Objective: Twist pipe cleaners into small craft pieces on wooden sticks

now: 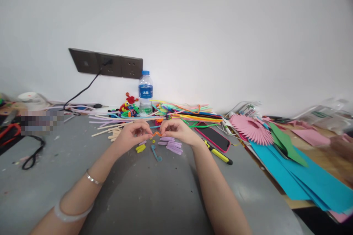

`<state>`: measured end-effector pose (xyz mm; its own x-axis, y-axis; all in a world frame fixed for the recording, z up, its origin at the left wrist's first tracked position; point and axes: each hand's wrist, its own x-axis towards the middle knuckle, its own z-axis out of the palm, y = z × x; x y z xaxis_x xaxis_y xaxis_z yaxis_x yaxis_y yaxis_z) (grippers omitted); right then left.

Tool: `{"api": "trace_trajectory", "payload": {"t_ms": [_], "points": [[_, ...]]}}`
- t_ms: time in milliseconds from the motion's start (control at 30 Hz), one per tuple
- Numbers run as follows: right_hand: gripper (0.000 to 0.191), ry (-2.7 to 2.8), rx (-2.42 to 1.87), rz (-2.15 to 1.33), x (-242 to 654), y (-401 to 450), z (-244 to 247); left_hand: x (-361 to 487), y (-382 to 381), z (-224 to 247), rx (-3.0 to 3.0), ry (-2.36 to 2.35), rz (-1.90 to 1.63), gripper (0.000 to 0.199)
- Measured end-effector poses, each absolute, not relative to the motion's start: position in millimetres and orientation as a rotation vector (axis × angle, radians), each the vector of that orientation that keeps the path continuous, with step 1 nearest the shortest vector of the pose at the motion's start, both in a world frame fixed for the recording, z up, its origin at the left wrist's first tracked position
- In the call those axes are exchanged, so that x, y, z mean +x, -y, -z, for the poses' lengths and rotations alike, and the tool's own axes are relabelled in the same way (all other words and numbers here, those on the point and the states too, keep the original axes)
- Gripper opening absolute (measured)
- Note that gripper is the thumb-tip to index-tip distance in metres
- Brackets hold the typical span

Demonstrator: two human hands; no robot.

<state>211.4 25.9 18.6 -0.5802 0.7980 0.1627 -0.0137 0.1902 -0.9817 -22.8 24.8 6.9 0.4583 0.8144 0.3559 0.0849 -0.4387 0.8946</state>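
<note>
Orange pipe cleaner (157, 133): between left hand (134, 134) and right hand (178, 131), fingertips of each pinching one side. Likely light, soft, readily bent; best held near ends. Purple pieces (174, 146): just nearside of right grip.

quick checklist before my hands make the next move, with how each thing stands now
1. Orange piece held: ok, by left hand and right hand.
2. Blue piece within sight: ok, on the table below the hands.
3. Bottle capped: ok, upright.
4. Phone well away from the right arm: not ok, close beside it.
5. Blade of the yellow-and-black cutter retracted: cannot tell.
</note>
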Motion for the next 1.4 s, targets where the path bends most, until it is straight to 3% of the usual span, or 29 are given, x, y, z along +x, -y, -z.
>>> {"api": "trace_trajectory", "payload": {"t_ms": [567,800,1100,1400], "points": [[0.024,1.692,-0.707,-1.464,210,-27,-16,-24,-25,-6,1.876,-0.769,-1.110,0.020],[0.037,1.565,-0.648,-1.437,192,-21,-14,-20,-21,-4,1.910,-0.829,-1.266,0.018],[0.021,1.551,-0.732,-1.127,178,-21,-10,-19,-19,-6,1.938,-0.824,-1.274,0.010],[0.020,1.600,-0.744,-1.156,186,-22,-12,-18,-19,-6,2.003,-0.812,-1.258,0.014]]}}
